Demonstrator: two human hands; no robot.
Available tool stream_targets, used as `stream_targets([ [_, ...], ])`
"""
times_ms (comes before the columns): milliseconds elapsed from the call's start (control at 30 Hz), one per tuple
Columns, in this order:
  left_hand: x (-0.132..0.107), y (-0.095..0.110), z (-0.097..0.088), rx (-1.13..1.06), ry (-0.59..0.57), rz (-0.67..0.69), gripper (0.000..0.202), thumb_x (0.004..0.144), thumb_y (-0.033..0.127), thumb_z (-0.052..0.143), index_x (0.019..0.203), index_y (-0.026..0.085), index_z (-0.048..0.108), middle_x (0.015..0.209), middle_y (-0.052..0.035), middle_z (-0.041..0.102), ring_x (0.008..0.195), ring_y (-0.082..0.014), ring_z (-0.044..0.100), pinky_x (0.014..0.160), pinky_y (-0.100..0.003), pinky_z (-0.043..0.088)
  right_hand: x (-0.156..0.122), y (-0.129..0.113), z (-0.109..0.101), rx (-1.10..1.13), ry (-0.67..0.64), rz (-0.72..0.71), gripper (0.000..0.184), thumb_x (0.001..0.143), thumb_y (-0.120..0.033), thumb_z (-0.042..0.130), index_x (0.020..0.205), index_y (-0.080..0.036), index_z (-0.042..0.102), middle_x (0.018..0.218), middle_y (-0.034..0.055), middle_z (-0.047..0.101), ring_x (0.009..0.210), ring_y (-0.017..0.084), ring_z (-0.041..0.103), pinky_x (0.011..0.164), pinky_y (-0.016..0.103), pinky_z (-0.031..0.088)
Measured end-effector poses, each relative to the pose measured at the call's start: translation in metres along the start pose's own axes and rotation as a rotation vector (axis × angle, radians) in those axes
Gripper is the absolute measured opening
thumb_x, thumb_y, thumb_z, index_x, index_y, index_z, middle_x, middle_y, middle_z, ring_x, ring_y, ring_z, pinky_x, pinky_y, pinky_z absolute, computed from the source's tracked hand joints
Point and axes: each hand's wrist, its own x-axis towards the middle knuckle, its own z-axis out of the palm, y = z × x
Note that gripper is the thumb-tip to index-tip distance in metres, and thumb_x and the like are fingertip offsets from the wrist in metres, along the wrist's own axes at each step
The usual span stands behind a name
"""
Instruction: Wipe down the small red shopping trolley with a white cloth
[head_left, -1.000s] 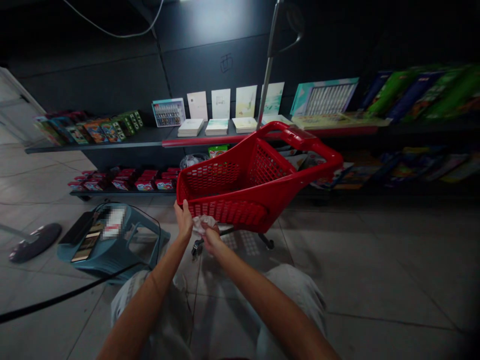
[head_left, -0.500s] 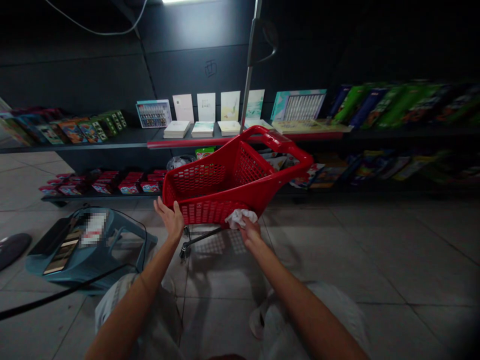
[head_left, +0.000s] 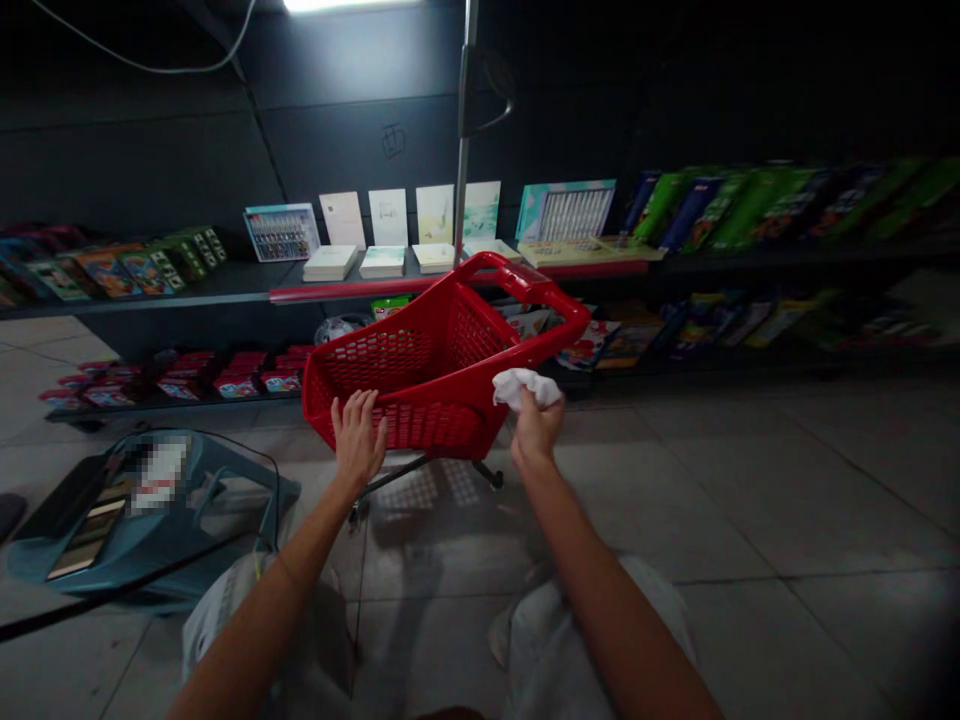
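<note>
A red plastic shopping cart [head_left: 450,400] with perforated sides stands in front of me, its handle toward the upper right. My left hand [head_left: 358,440] lies with fingers spread at the near side of the basket, close to its left end. In my right hand [head_left: 536,435] is a crumpled white cloth [head_left: 526,386], pinched between the fingers. That hand is beside the cart's right end, below the handle. Whether the cloth touches the red plastic I cannot tell. The cart's wheels show partly below the basket.
A blue plastic stool [head_left: 142,540] with a phone-like device on it stands at the left, with a black cable [head_left: 150,578] crossing it. Behind the cart runs a dark shelf [head_left: 225,283] with books [head_left: 330,262] and boxes. A metal pole [head_left: 463,140] rises behind the handle.
My right hand with the cloth has moved up and right, from the cart's lower side toward its handle end. My left hand has shifted right along the basket. The view has turned slightly right.
</note>
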Motion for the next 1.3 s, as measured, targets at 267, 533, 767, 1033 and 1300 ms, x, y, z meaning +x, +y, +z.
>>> stream_targets([
  [267, 0.003, -0.001, -0.002, 0.085, -0.038, -0.016, 0.043, 0.101, 0.036, 0.04, 0.139, 0.02, 0.053, 0.135, -0.0121, 0.061, 0.131, -0.0262, 0.05, 0.123, -0.051, 0.019, 0.007, -0.067, 0.015, -0.465, -0.132, -0.772, 0.024, 0.085, -0.021, 0.058, 0.109, -0.02, 0.059, 0.12, 0.0129, 0.059, 0.118, 0.026, 0.057, 0.108, 0.048, 0.044],
  [533, 0.002, -0.001, -0.005, 0.051, -0.056, -0.001, 0.043, 0.1, 0.037, 0.043, 0.138, 0.019, 0.052, 0.135, -0.0133, 0.06, 0.132, -0.0269, 0.048, 0.121, -0.05, 0.02, -0.041, -0.05, 0.044, -0.796, -0.827, -0.88, 0.034, 0.082, -0.005, 0.052, 0.108, -0.019, 0.069, 0.127, 0.0102, 0.064, 0.127, 0.026, 0.051, 0.12, 0.047, 0.032],
  [767, 0.005, -0.008, -0.007, 0.012, -0.084, -0.003, 0.04, 0.1, 0.037, 0.043, 0.135, 0.02, 0.052, 0.132, -0.0131, 0.061, 0.127, -0.0277, 0.049, 0.116, -0.05, 0.024, -0.055, -0.045, 0.055, -0.878, -0.972, -0.905, 0.037, 0.079, -0.005, 0.053, 0.11, -0.018, 0.068, 0.127, 0.0092, 0.064, 0.129, 0.026, 0.049, 0.121, 0.045, 0.028],
  [1033, 0.006, -0.023, -0.014, -0.095, -0.146, 0.059, 0.037, 0.099, 0.038, 0.043, 0.13, 0.021, 0.053, 0.129, -0.0117, 0.062, 0.123, -0.0266, 0.05, 0.11, -0.047, 0.028, -0.026, -0.056, 0.05, -0.952, -0.849, -0.896, 0.028, 0.079, -0.008, 0.052, 0.102, -0.018, 0.066, 0.114, 0.0113, 0.068, 0.116, 0.027, 0.055, 0.11, 0.042, 0.038],
  [1300, 0.005, -0.034, -0.016, -0.164, -0.109, -0.003, 0.031, 0.097, 0.042, 0.045, 0.117, 0.023, 0.057, 0.12, -0.0088, 0.065, 0.117, -0.0266, 0.052, 0.108, -0.048, 0.027, 0.018, -0.08, 0.026, -0.989, -0.722, -0.991, 0.03, 0.075, -0.008, 0.052, 0.098, -0.018, 0.067, 0.115, 0.0096, 0.071, 0.113, 0.027, 0.06, 0.105, 0.04, 0.042],
])
